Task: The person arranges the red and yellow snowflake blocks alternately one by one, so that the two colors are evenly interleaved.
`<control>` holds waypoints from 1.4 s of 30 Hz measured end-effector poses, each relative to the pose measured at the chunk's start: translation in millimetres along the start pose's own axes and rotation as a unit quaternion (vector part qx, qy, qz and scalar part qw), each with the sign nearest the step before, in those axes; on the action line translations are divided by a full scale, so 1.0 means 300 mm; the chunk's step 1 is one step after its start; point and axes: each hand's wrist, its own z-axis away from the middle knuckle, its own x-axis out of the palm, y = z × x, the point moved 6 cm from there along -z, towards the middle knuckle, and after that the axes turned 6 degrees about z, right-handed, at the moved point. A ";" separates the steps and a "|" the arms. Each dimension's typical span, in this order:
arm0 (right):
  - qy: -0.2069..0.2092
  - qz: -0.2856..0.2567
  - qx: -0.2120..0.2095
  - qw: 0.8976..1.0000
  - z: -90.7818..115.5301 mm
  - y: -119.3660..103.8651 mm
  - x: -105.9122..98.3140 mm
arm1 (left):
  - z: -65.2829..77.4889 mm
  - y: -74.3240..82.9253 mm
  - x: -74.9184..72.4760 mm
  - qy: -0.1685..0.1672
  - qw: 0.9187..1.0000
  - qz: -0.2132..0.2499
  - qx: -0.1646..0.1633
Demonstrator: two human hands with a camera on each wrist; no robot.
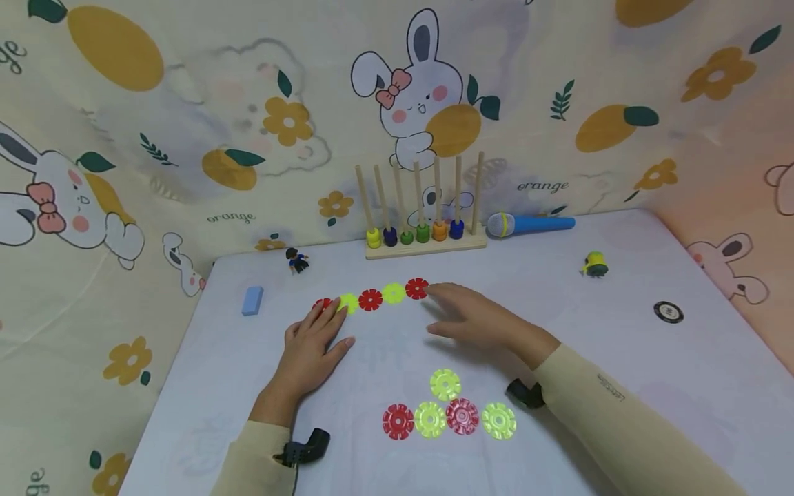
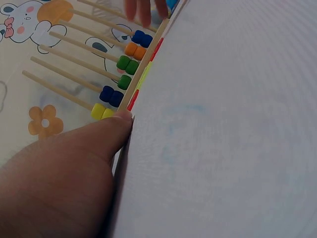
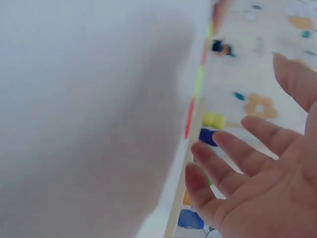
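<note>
A slightly curved row of notched plastic discs, red and yellow-green by turns, lies across the middle of the table in the head view. My left hand (image 1: 310, 355) lies flat at the row's left end, its fingertips over the leftmost red disc (image 1: 322, 302) and against the yellow-green disc (image 1: 351, 304) beside it. Further along are a red disc (image 1: 370, 300) and a yellow-green disc (image 1: 393, 293). My right hand (image 1: 471, 317) hovers at the other end with spread fingers and an empty palm, its fingertips close to the rightmost red disc (image 1: 416, 288); contact is unclear.
Nearer me lie more discs, among them a loose yellow-green one (image 1: 445, 384). A wooden bead rack (image 1: 426, 249) stands behind, beside a blue toy microphone (image 1: 540, 225). Around them are a small figure (image 1: 297, 261), blue block (image 1: 252, 301), green-yellow toy (image 1: 595, 264) and black-white round piece (image 1: 668, 312).
</note>
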 end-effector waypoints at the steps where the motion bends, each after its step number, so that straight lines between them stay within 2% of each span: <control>1: 0.007 -0.029 -0.002 1.000 0.023 -0.001 -0.003 | 0.000 0.000 0.000 -0.001 1.000 0.000 0.001; 5: 0.009 -0.143 -0.011 0.990 0.114 0.001 0.012 | 0.001 0.000 -0.005 -0.005 1.000 -0.003 -0.006; 8: -0.006 -0.184 -0.011 0.983 0.172 0.011 0.044 | 0.001 0.002 -0.009 -0.004 1.000 -0.004 -0.011; 11: -0.022 -0.185 0.004 0.983 0.218 0.032 0.083 | -0.001 0.005 -0.006 -0.005 1.000 -0.006 -0.009; 14: -0.031 -0.152 0.007 0.988 0.243 0.039 0.117 | -0.003 0.003 -0.001 -0.004 1.000 -0.007 -0.007; 19: -0.012 -0.060 -0.018 0.998 0.244 0.000 0.144 | -0.002 -0.002 0.005 -0.003 1.000 -0.008 -0.010; 23: 0.010 -0.035 -0.010 0.999 0.243 -0.024 0.145 | -0.003 -0.001 0.004 0.000 1.000 -0.009 -0.005; 26: 0.001 -0.071 0.022 0.997 0.245 -0.020 0.148 | -0.002 0.003 0.001 0.003 1.000 -0.008 -0.005; 30: -0.002 -0.148 0.051 0.988 0.247 -0.004 0.139 | -0.002 0.005 -0.002 0.003 1.000 -0.008 -0.005; 36: 0.055 -0.199 0.069 0.976 0.224 0.046 0.084 | -0.002 0.002 -0.001 0.003 1.000 -0.008 -0.005; 42: 0.096 -0.269 0.093 0.954 0.169 0.124 0.007 | -0.001 0.003 -0.001 0.004 1.000 -0.007 -0.005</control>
